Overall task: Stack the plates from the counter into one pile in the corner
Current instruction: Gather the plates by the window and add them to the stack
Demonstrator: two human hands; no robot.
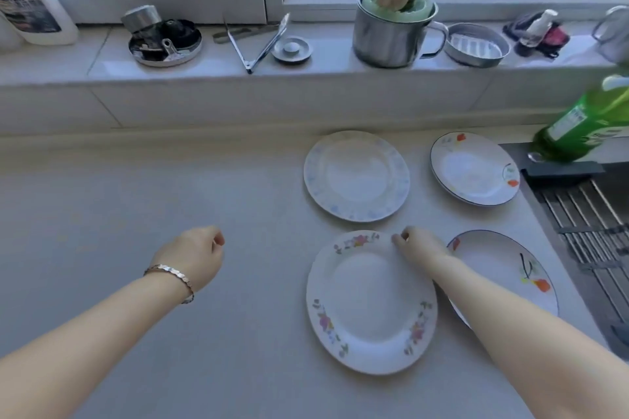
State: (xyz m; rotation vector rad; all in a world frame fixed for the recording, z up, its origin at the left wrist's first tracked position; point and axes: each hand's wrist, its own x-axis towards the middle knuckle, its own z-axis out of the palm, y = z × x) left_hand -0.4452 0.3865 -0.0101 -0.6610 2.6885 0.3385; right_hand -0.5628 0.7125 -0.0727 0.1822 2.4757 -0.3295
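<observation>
The left hand (195, 257), with a bracelet (172, 277) at the wrist, hovers over bare counter (136, 201) well to the left of all the plates, fingers loosely curled and holding nothing. To its right, the pink-flowered plate (371, 303) lies flat on the counter, and the right hand (420, 245) rests at its far rim with fingertips pinched together there; whether it has a proper hold of the rim or merely touches it I cannot tell. Just beyond that hand sits the blue-patterned plate (356, 176). Under the right forearm, partly hidden, lies the near orange-flowered plate (510, 269), and beyond it, to the right of the blue one, the far orange-flowered plate (474, 168). All four lie singly and apart, so by my judgement no pile has been started and the whole stacking is left to do. The white jug (32, 0) far beyond the left hand and the green bottle (585, 122) beyond the right carry labels, but the writing is too blurred to read.
</observation>
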